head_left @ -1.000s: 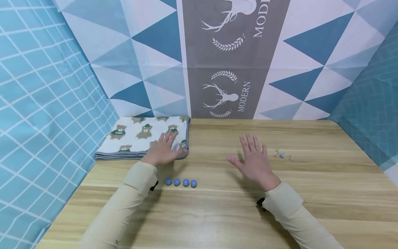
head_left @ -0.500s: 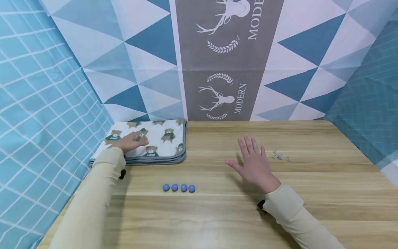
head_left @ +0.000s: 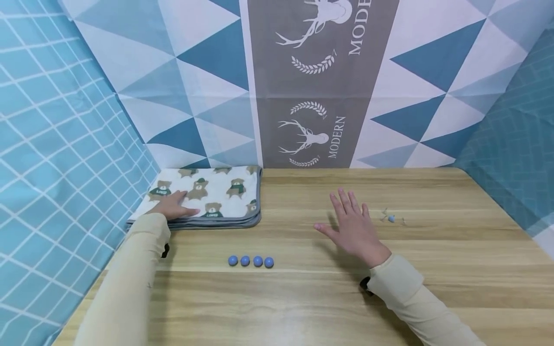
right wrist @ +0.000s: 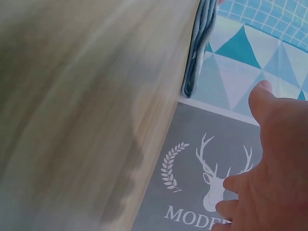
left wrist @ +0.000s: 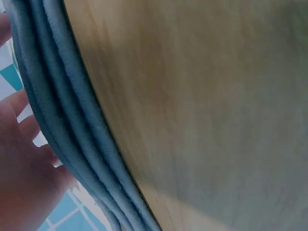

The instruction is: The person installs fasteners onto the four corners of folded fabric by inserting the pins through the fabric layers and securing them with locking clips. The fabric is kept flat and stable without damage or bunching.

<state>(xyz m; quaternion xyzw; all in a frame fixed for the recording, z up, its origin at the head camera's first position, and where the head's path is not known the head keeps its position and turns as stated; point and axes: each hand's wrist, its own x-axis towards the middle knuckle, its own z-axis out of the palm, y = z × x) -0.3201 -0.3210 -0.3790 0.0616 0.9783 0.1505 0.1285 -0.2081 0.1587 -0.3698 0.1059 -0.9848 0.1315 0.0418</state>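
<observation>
A folded white blanket (head_left: pixel 235 204) with brown bears and blue-grey edging lies at the back left. My left hand (head_left: pixel 169 206) is over its left front part, fingers extended across the top, thumb toward the right. In the left wrist view the left hand (left wrist: pixel 24 154) shows beyond the stacked blue-grey blanket edges (left wrist: pixel 72 106). My right hand (head_left: pixel 355 229) holds nothing, spread palm down over the wooden table with the thumb out to the left. The right wrist view shows this right hand (right wrist: pixel 279 168) partly, with the blanket's folded edge (right wrist: pixel 198 53) farther off.
Several small blue balls (head_left: pixel 245 260) sit in a row before the blanket. Right of my right hand lies a tiny blue object (head_left: pixel 391 218) with thin pale bits beside it. A patterned cloth wall (head_left: pixel 316 96) stands behind the table (head_left: pixel 303 298), with a blue grid wall (head_left: pixel 65 144) at left.
My left hand has moved left from the blanket's right part to its left front part, shifting slightly toward me lately. The right hand has stayed in place. The head view has shifted slightly.
</observation>
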